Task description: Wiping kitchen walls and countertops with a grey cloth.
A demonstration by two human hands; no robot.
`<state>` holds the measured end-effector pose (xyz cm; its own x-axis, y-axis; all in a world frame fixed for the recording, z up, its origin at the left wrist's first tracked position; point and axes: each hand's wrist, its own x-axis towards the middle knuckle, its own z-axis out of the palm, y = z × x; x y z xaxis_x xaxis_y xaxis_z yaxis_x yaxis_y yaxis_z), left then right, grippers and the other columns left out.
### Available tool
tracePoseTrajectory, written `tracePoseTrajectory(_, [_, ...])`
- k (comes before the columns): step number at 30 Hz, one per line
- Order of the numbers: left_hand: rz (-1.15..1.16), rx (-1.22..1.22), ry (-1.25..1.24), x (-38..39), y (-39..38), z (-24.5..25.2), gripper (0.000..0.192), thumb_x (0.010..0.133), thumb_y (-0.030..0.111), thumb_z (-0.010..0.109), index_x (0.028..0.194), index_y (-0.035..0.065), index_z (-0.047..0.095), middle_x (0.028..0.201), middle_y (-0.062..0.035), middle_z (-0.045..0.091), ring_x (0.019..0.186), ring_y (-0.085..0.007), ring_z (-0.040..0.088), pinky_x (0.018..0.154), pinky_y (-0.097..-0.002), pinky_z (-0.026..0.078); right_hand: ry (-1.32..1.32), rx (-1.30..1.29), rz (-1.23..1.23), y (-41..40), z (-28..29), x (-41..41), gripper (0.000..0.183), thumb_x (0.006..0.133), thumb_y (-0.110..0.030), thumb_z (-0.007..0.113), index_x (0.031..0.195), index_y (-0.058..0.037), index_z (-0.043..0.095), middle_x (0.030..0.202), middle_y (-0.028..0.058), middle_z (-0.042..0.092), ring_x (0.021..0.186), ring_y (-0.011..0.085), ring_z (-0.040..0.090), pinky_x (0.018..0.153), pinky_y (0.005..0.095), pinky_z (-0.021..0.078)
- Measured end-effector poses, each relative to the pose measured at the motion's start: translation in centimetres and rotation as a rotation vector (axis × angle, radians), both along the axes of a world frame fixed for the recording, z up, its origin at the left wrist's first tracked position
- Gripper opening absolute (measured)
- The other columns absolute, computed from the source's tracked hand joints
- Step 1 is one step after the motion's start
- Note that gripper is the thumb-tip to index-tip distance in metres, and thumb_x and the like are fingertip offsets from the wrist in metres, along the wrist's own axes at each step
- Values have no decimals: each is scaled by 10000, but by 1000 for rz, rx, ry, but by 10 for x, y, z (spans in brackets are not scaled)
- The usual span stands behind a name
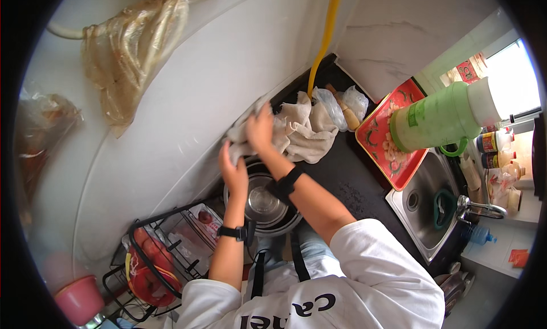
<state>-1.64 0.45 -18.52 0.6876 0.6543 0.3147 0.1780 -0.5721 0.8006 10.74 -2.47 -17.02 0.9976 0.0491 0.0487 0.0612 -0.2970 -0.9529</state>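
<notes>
A crumpled beige cloth [312, 132] lies on the black countertop by the white wall, its left part bunched up against that wall. My right hand [260, 130], a little blurred, has hold of this bunched part. Lower down, my left hand [234, 170] grips the cloth's near edge between thumb and fingers. Beneath my forearms stand nested metal bowls [261, 198], the inner one with a shiny bottom. Each wrist wears a black band. Some fingertips are hidden in the folds.
A green thermos [440, 115] stands on a red tray [369, 136] holding pale pieces. Beyond are a steel sink [421, 226] and faucet [480, 208]. A yellow hose [327, 38] reaches the counter near plastic bags [331, 106]. A black wire rack [188, 239] is at left; plastic-wrapped items [136, 51] hang above.
</notes>
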Motion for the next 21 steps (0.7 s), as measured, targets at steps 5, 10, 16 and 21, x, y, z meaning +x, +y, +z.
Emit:
tracePoseTrajectory(5, [142,-69,28,-20,3,2,606,737,-58,493,1334,9,410,1280,-201,483,1190,-351,448,1020,-434,330,167,102,152,3,5,-32,659,791,-9,491,1367,128,204,1266,373,404,1166,497,411,1022,457,336])
tracePoseTrajectory(10, [-128,32,41,37,-16,14,600,756,-55,515,1341,36,417,1285,-200,477,1190,-359,443,1015,-429,336,10,93,42,-28,-11,46,635,793,-17,490,1374,78,252,1225,376,423,1119,489,441,993,462,353])
tracePoseTrajectory(16, [-199,-10,92,42,-13,9,598,761,-49,580,1333,30,422,1282,-204,479,1198,-377,435,1008,-421,346,-20,-13,-63,-27,-3,44,640,781,-18,503,1373,57,271,1136,371,464,1067,484,477,938,474,391])
tracePoseTrajectory(21, [119,-227,-3,-14,-19,-32,618,829,11,521,1398,-26,282,1366,-251,389,1267,-378,381,1051,-420,291,-53,-114,120,2,-7,-38,705,751,40,516,1389,76,217,1134,369,461,951,459,497,880,472,408])
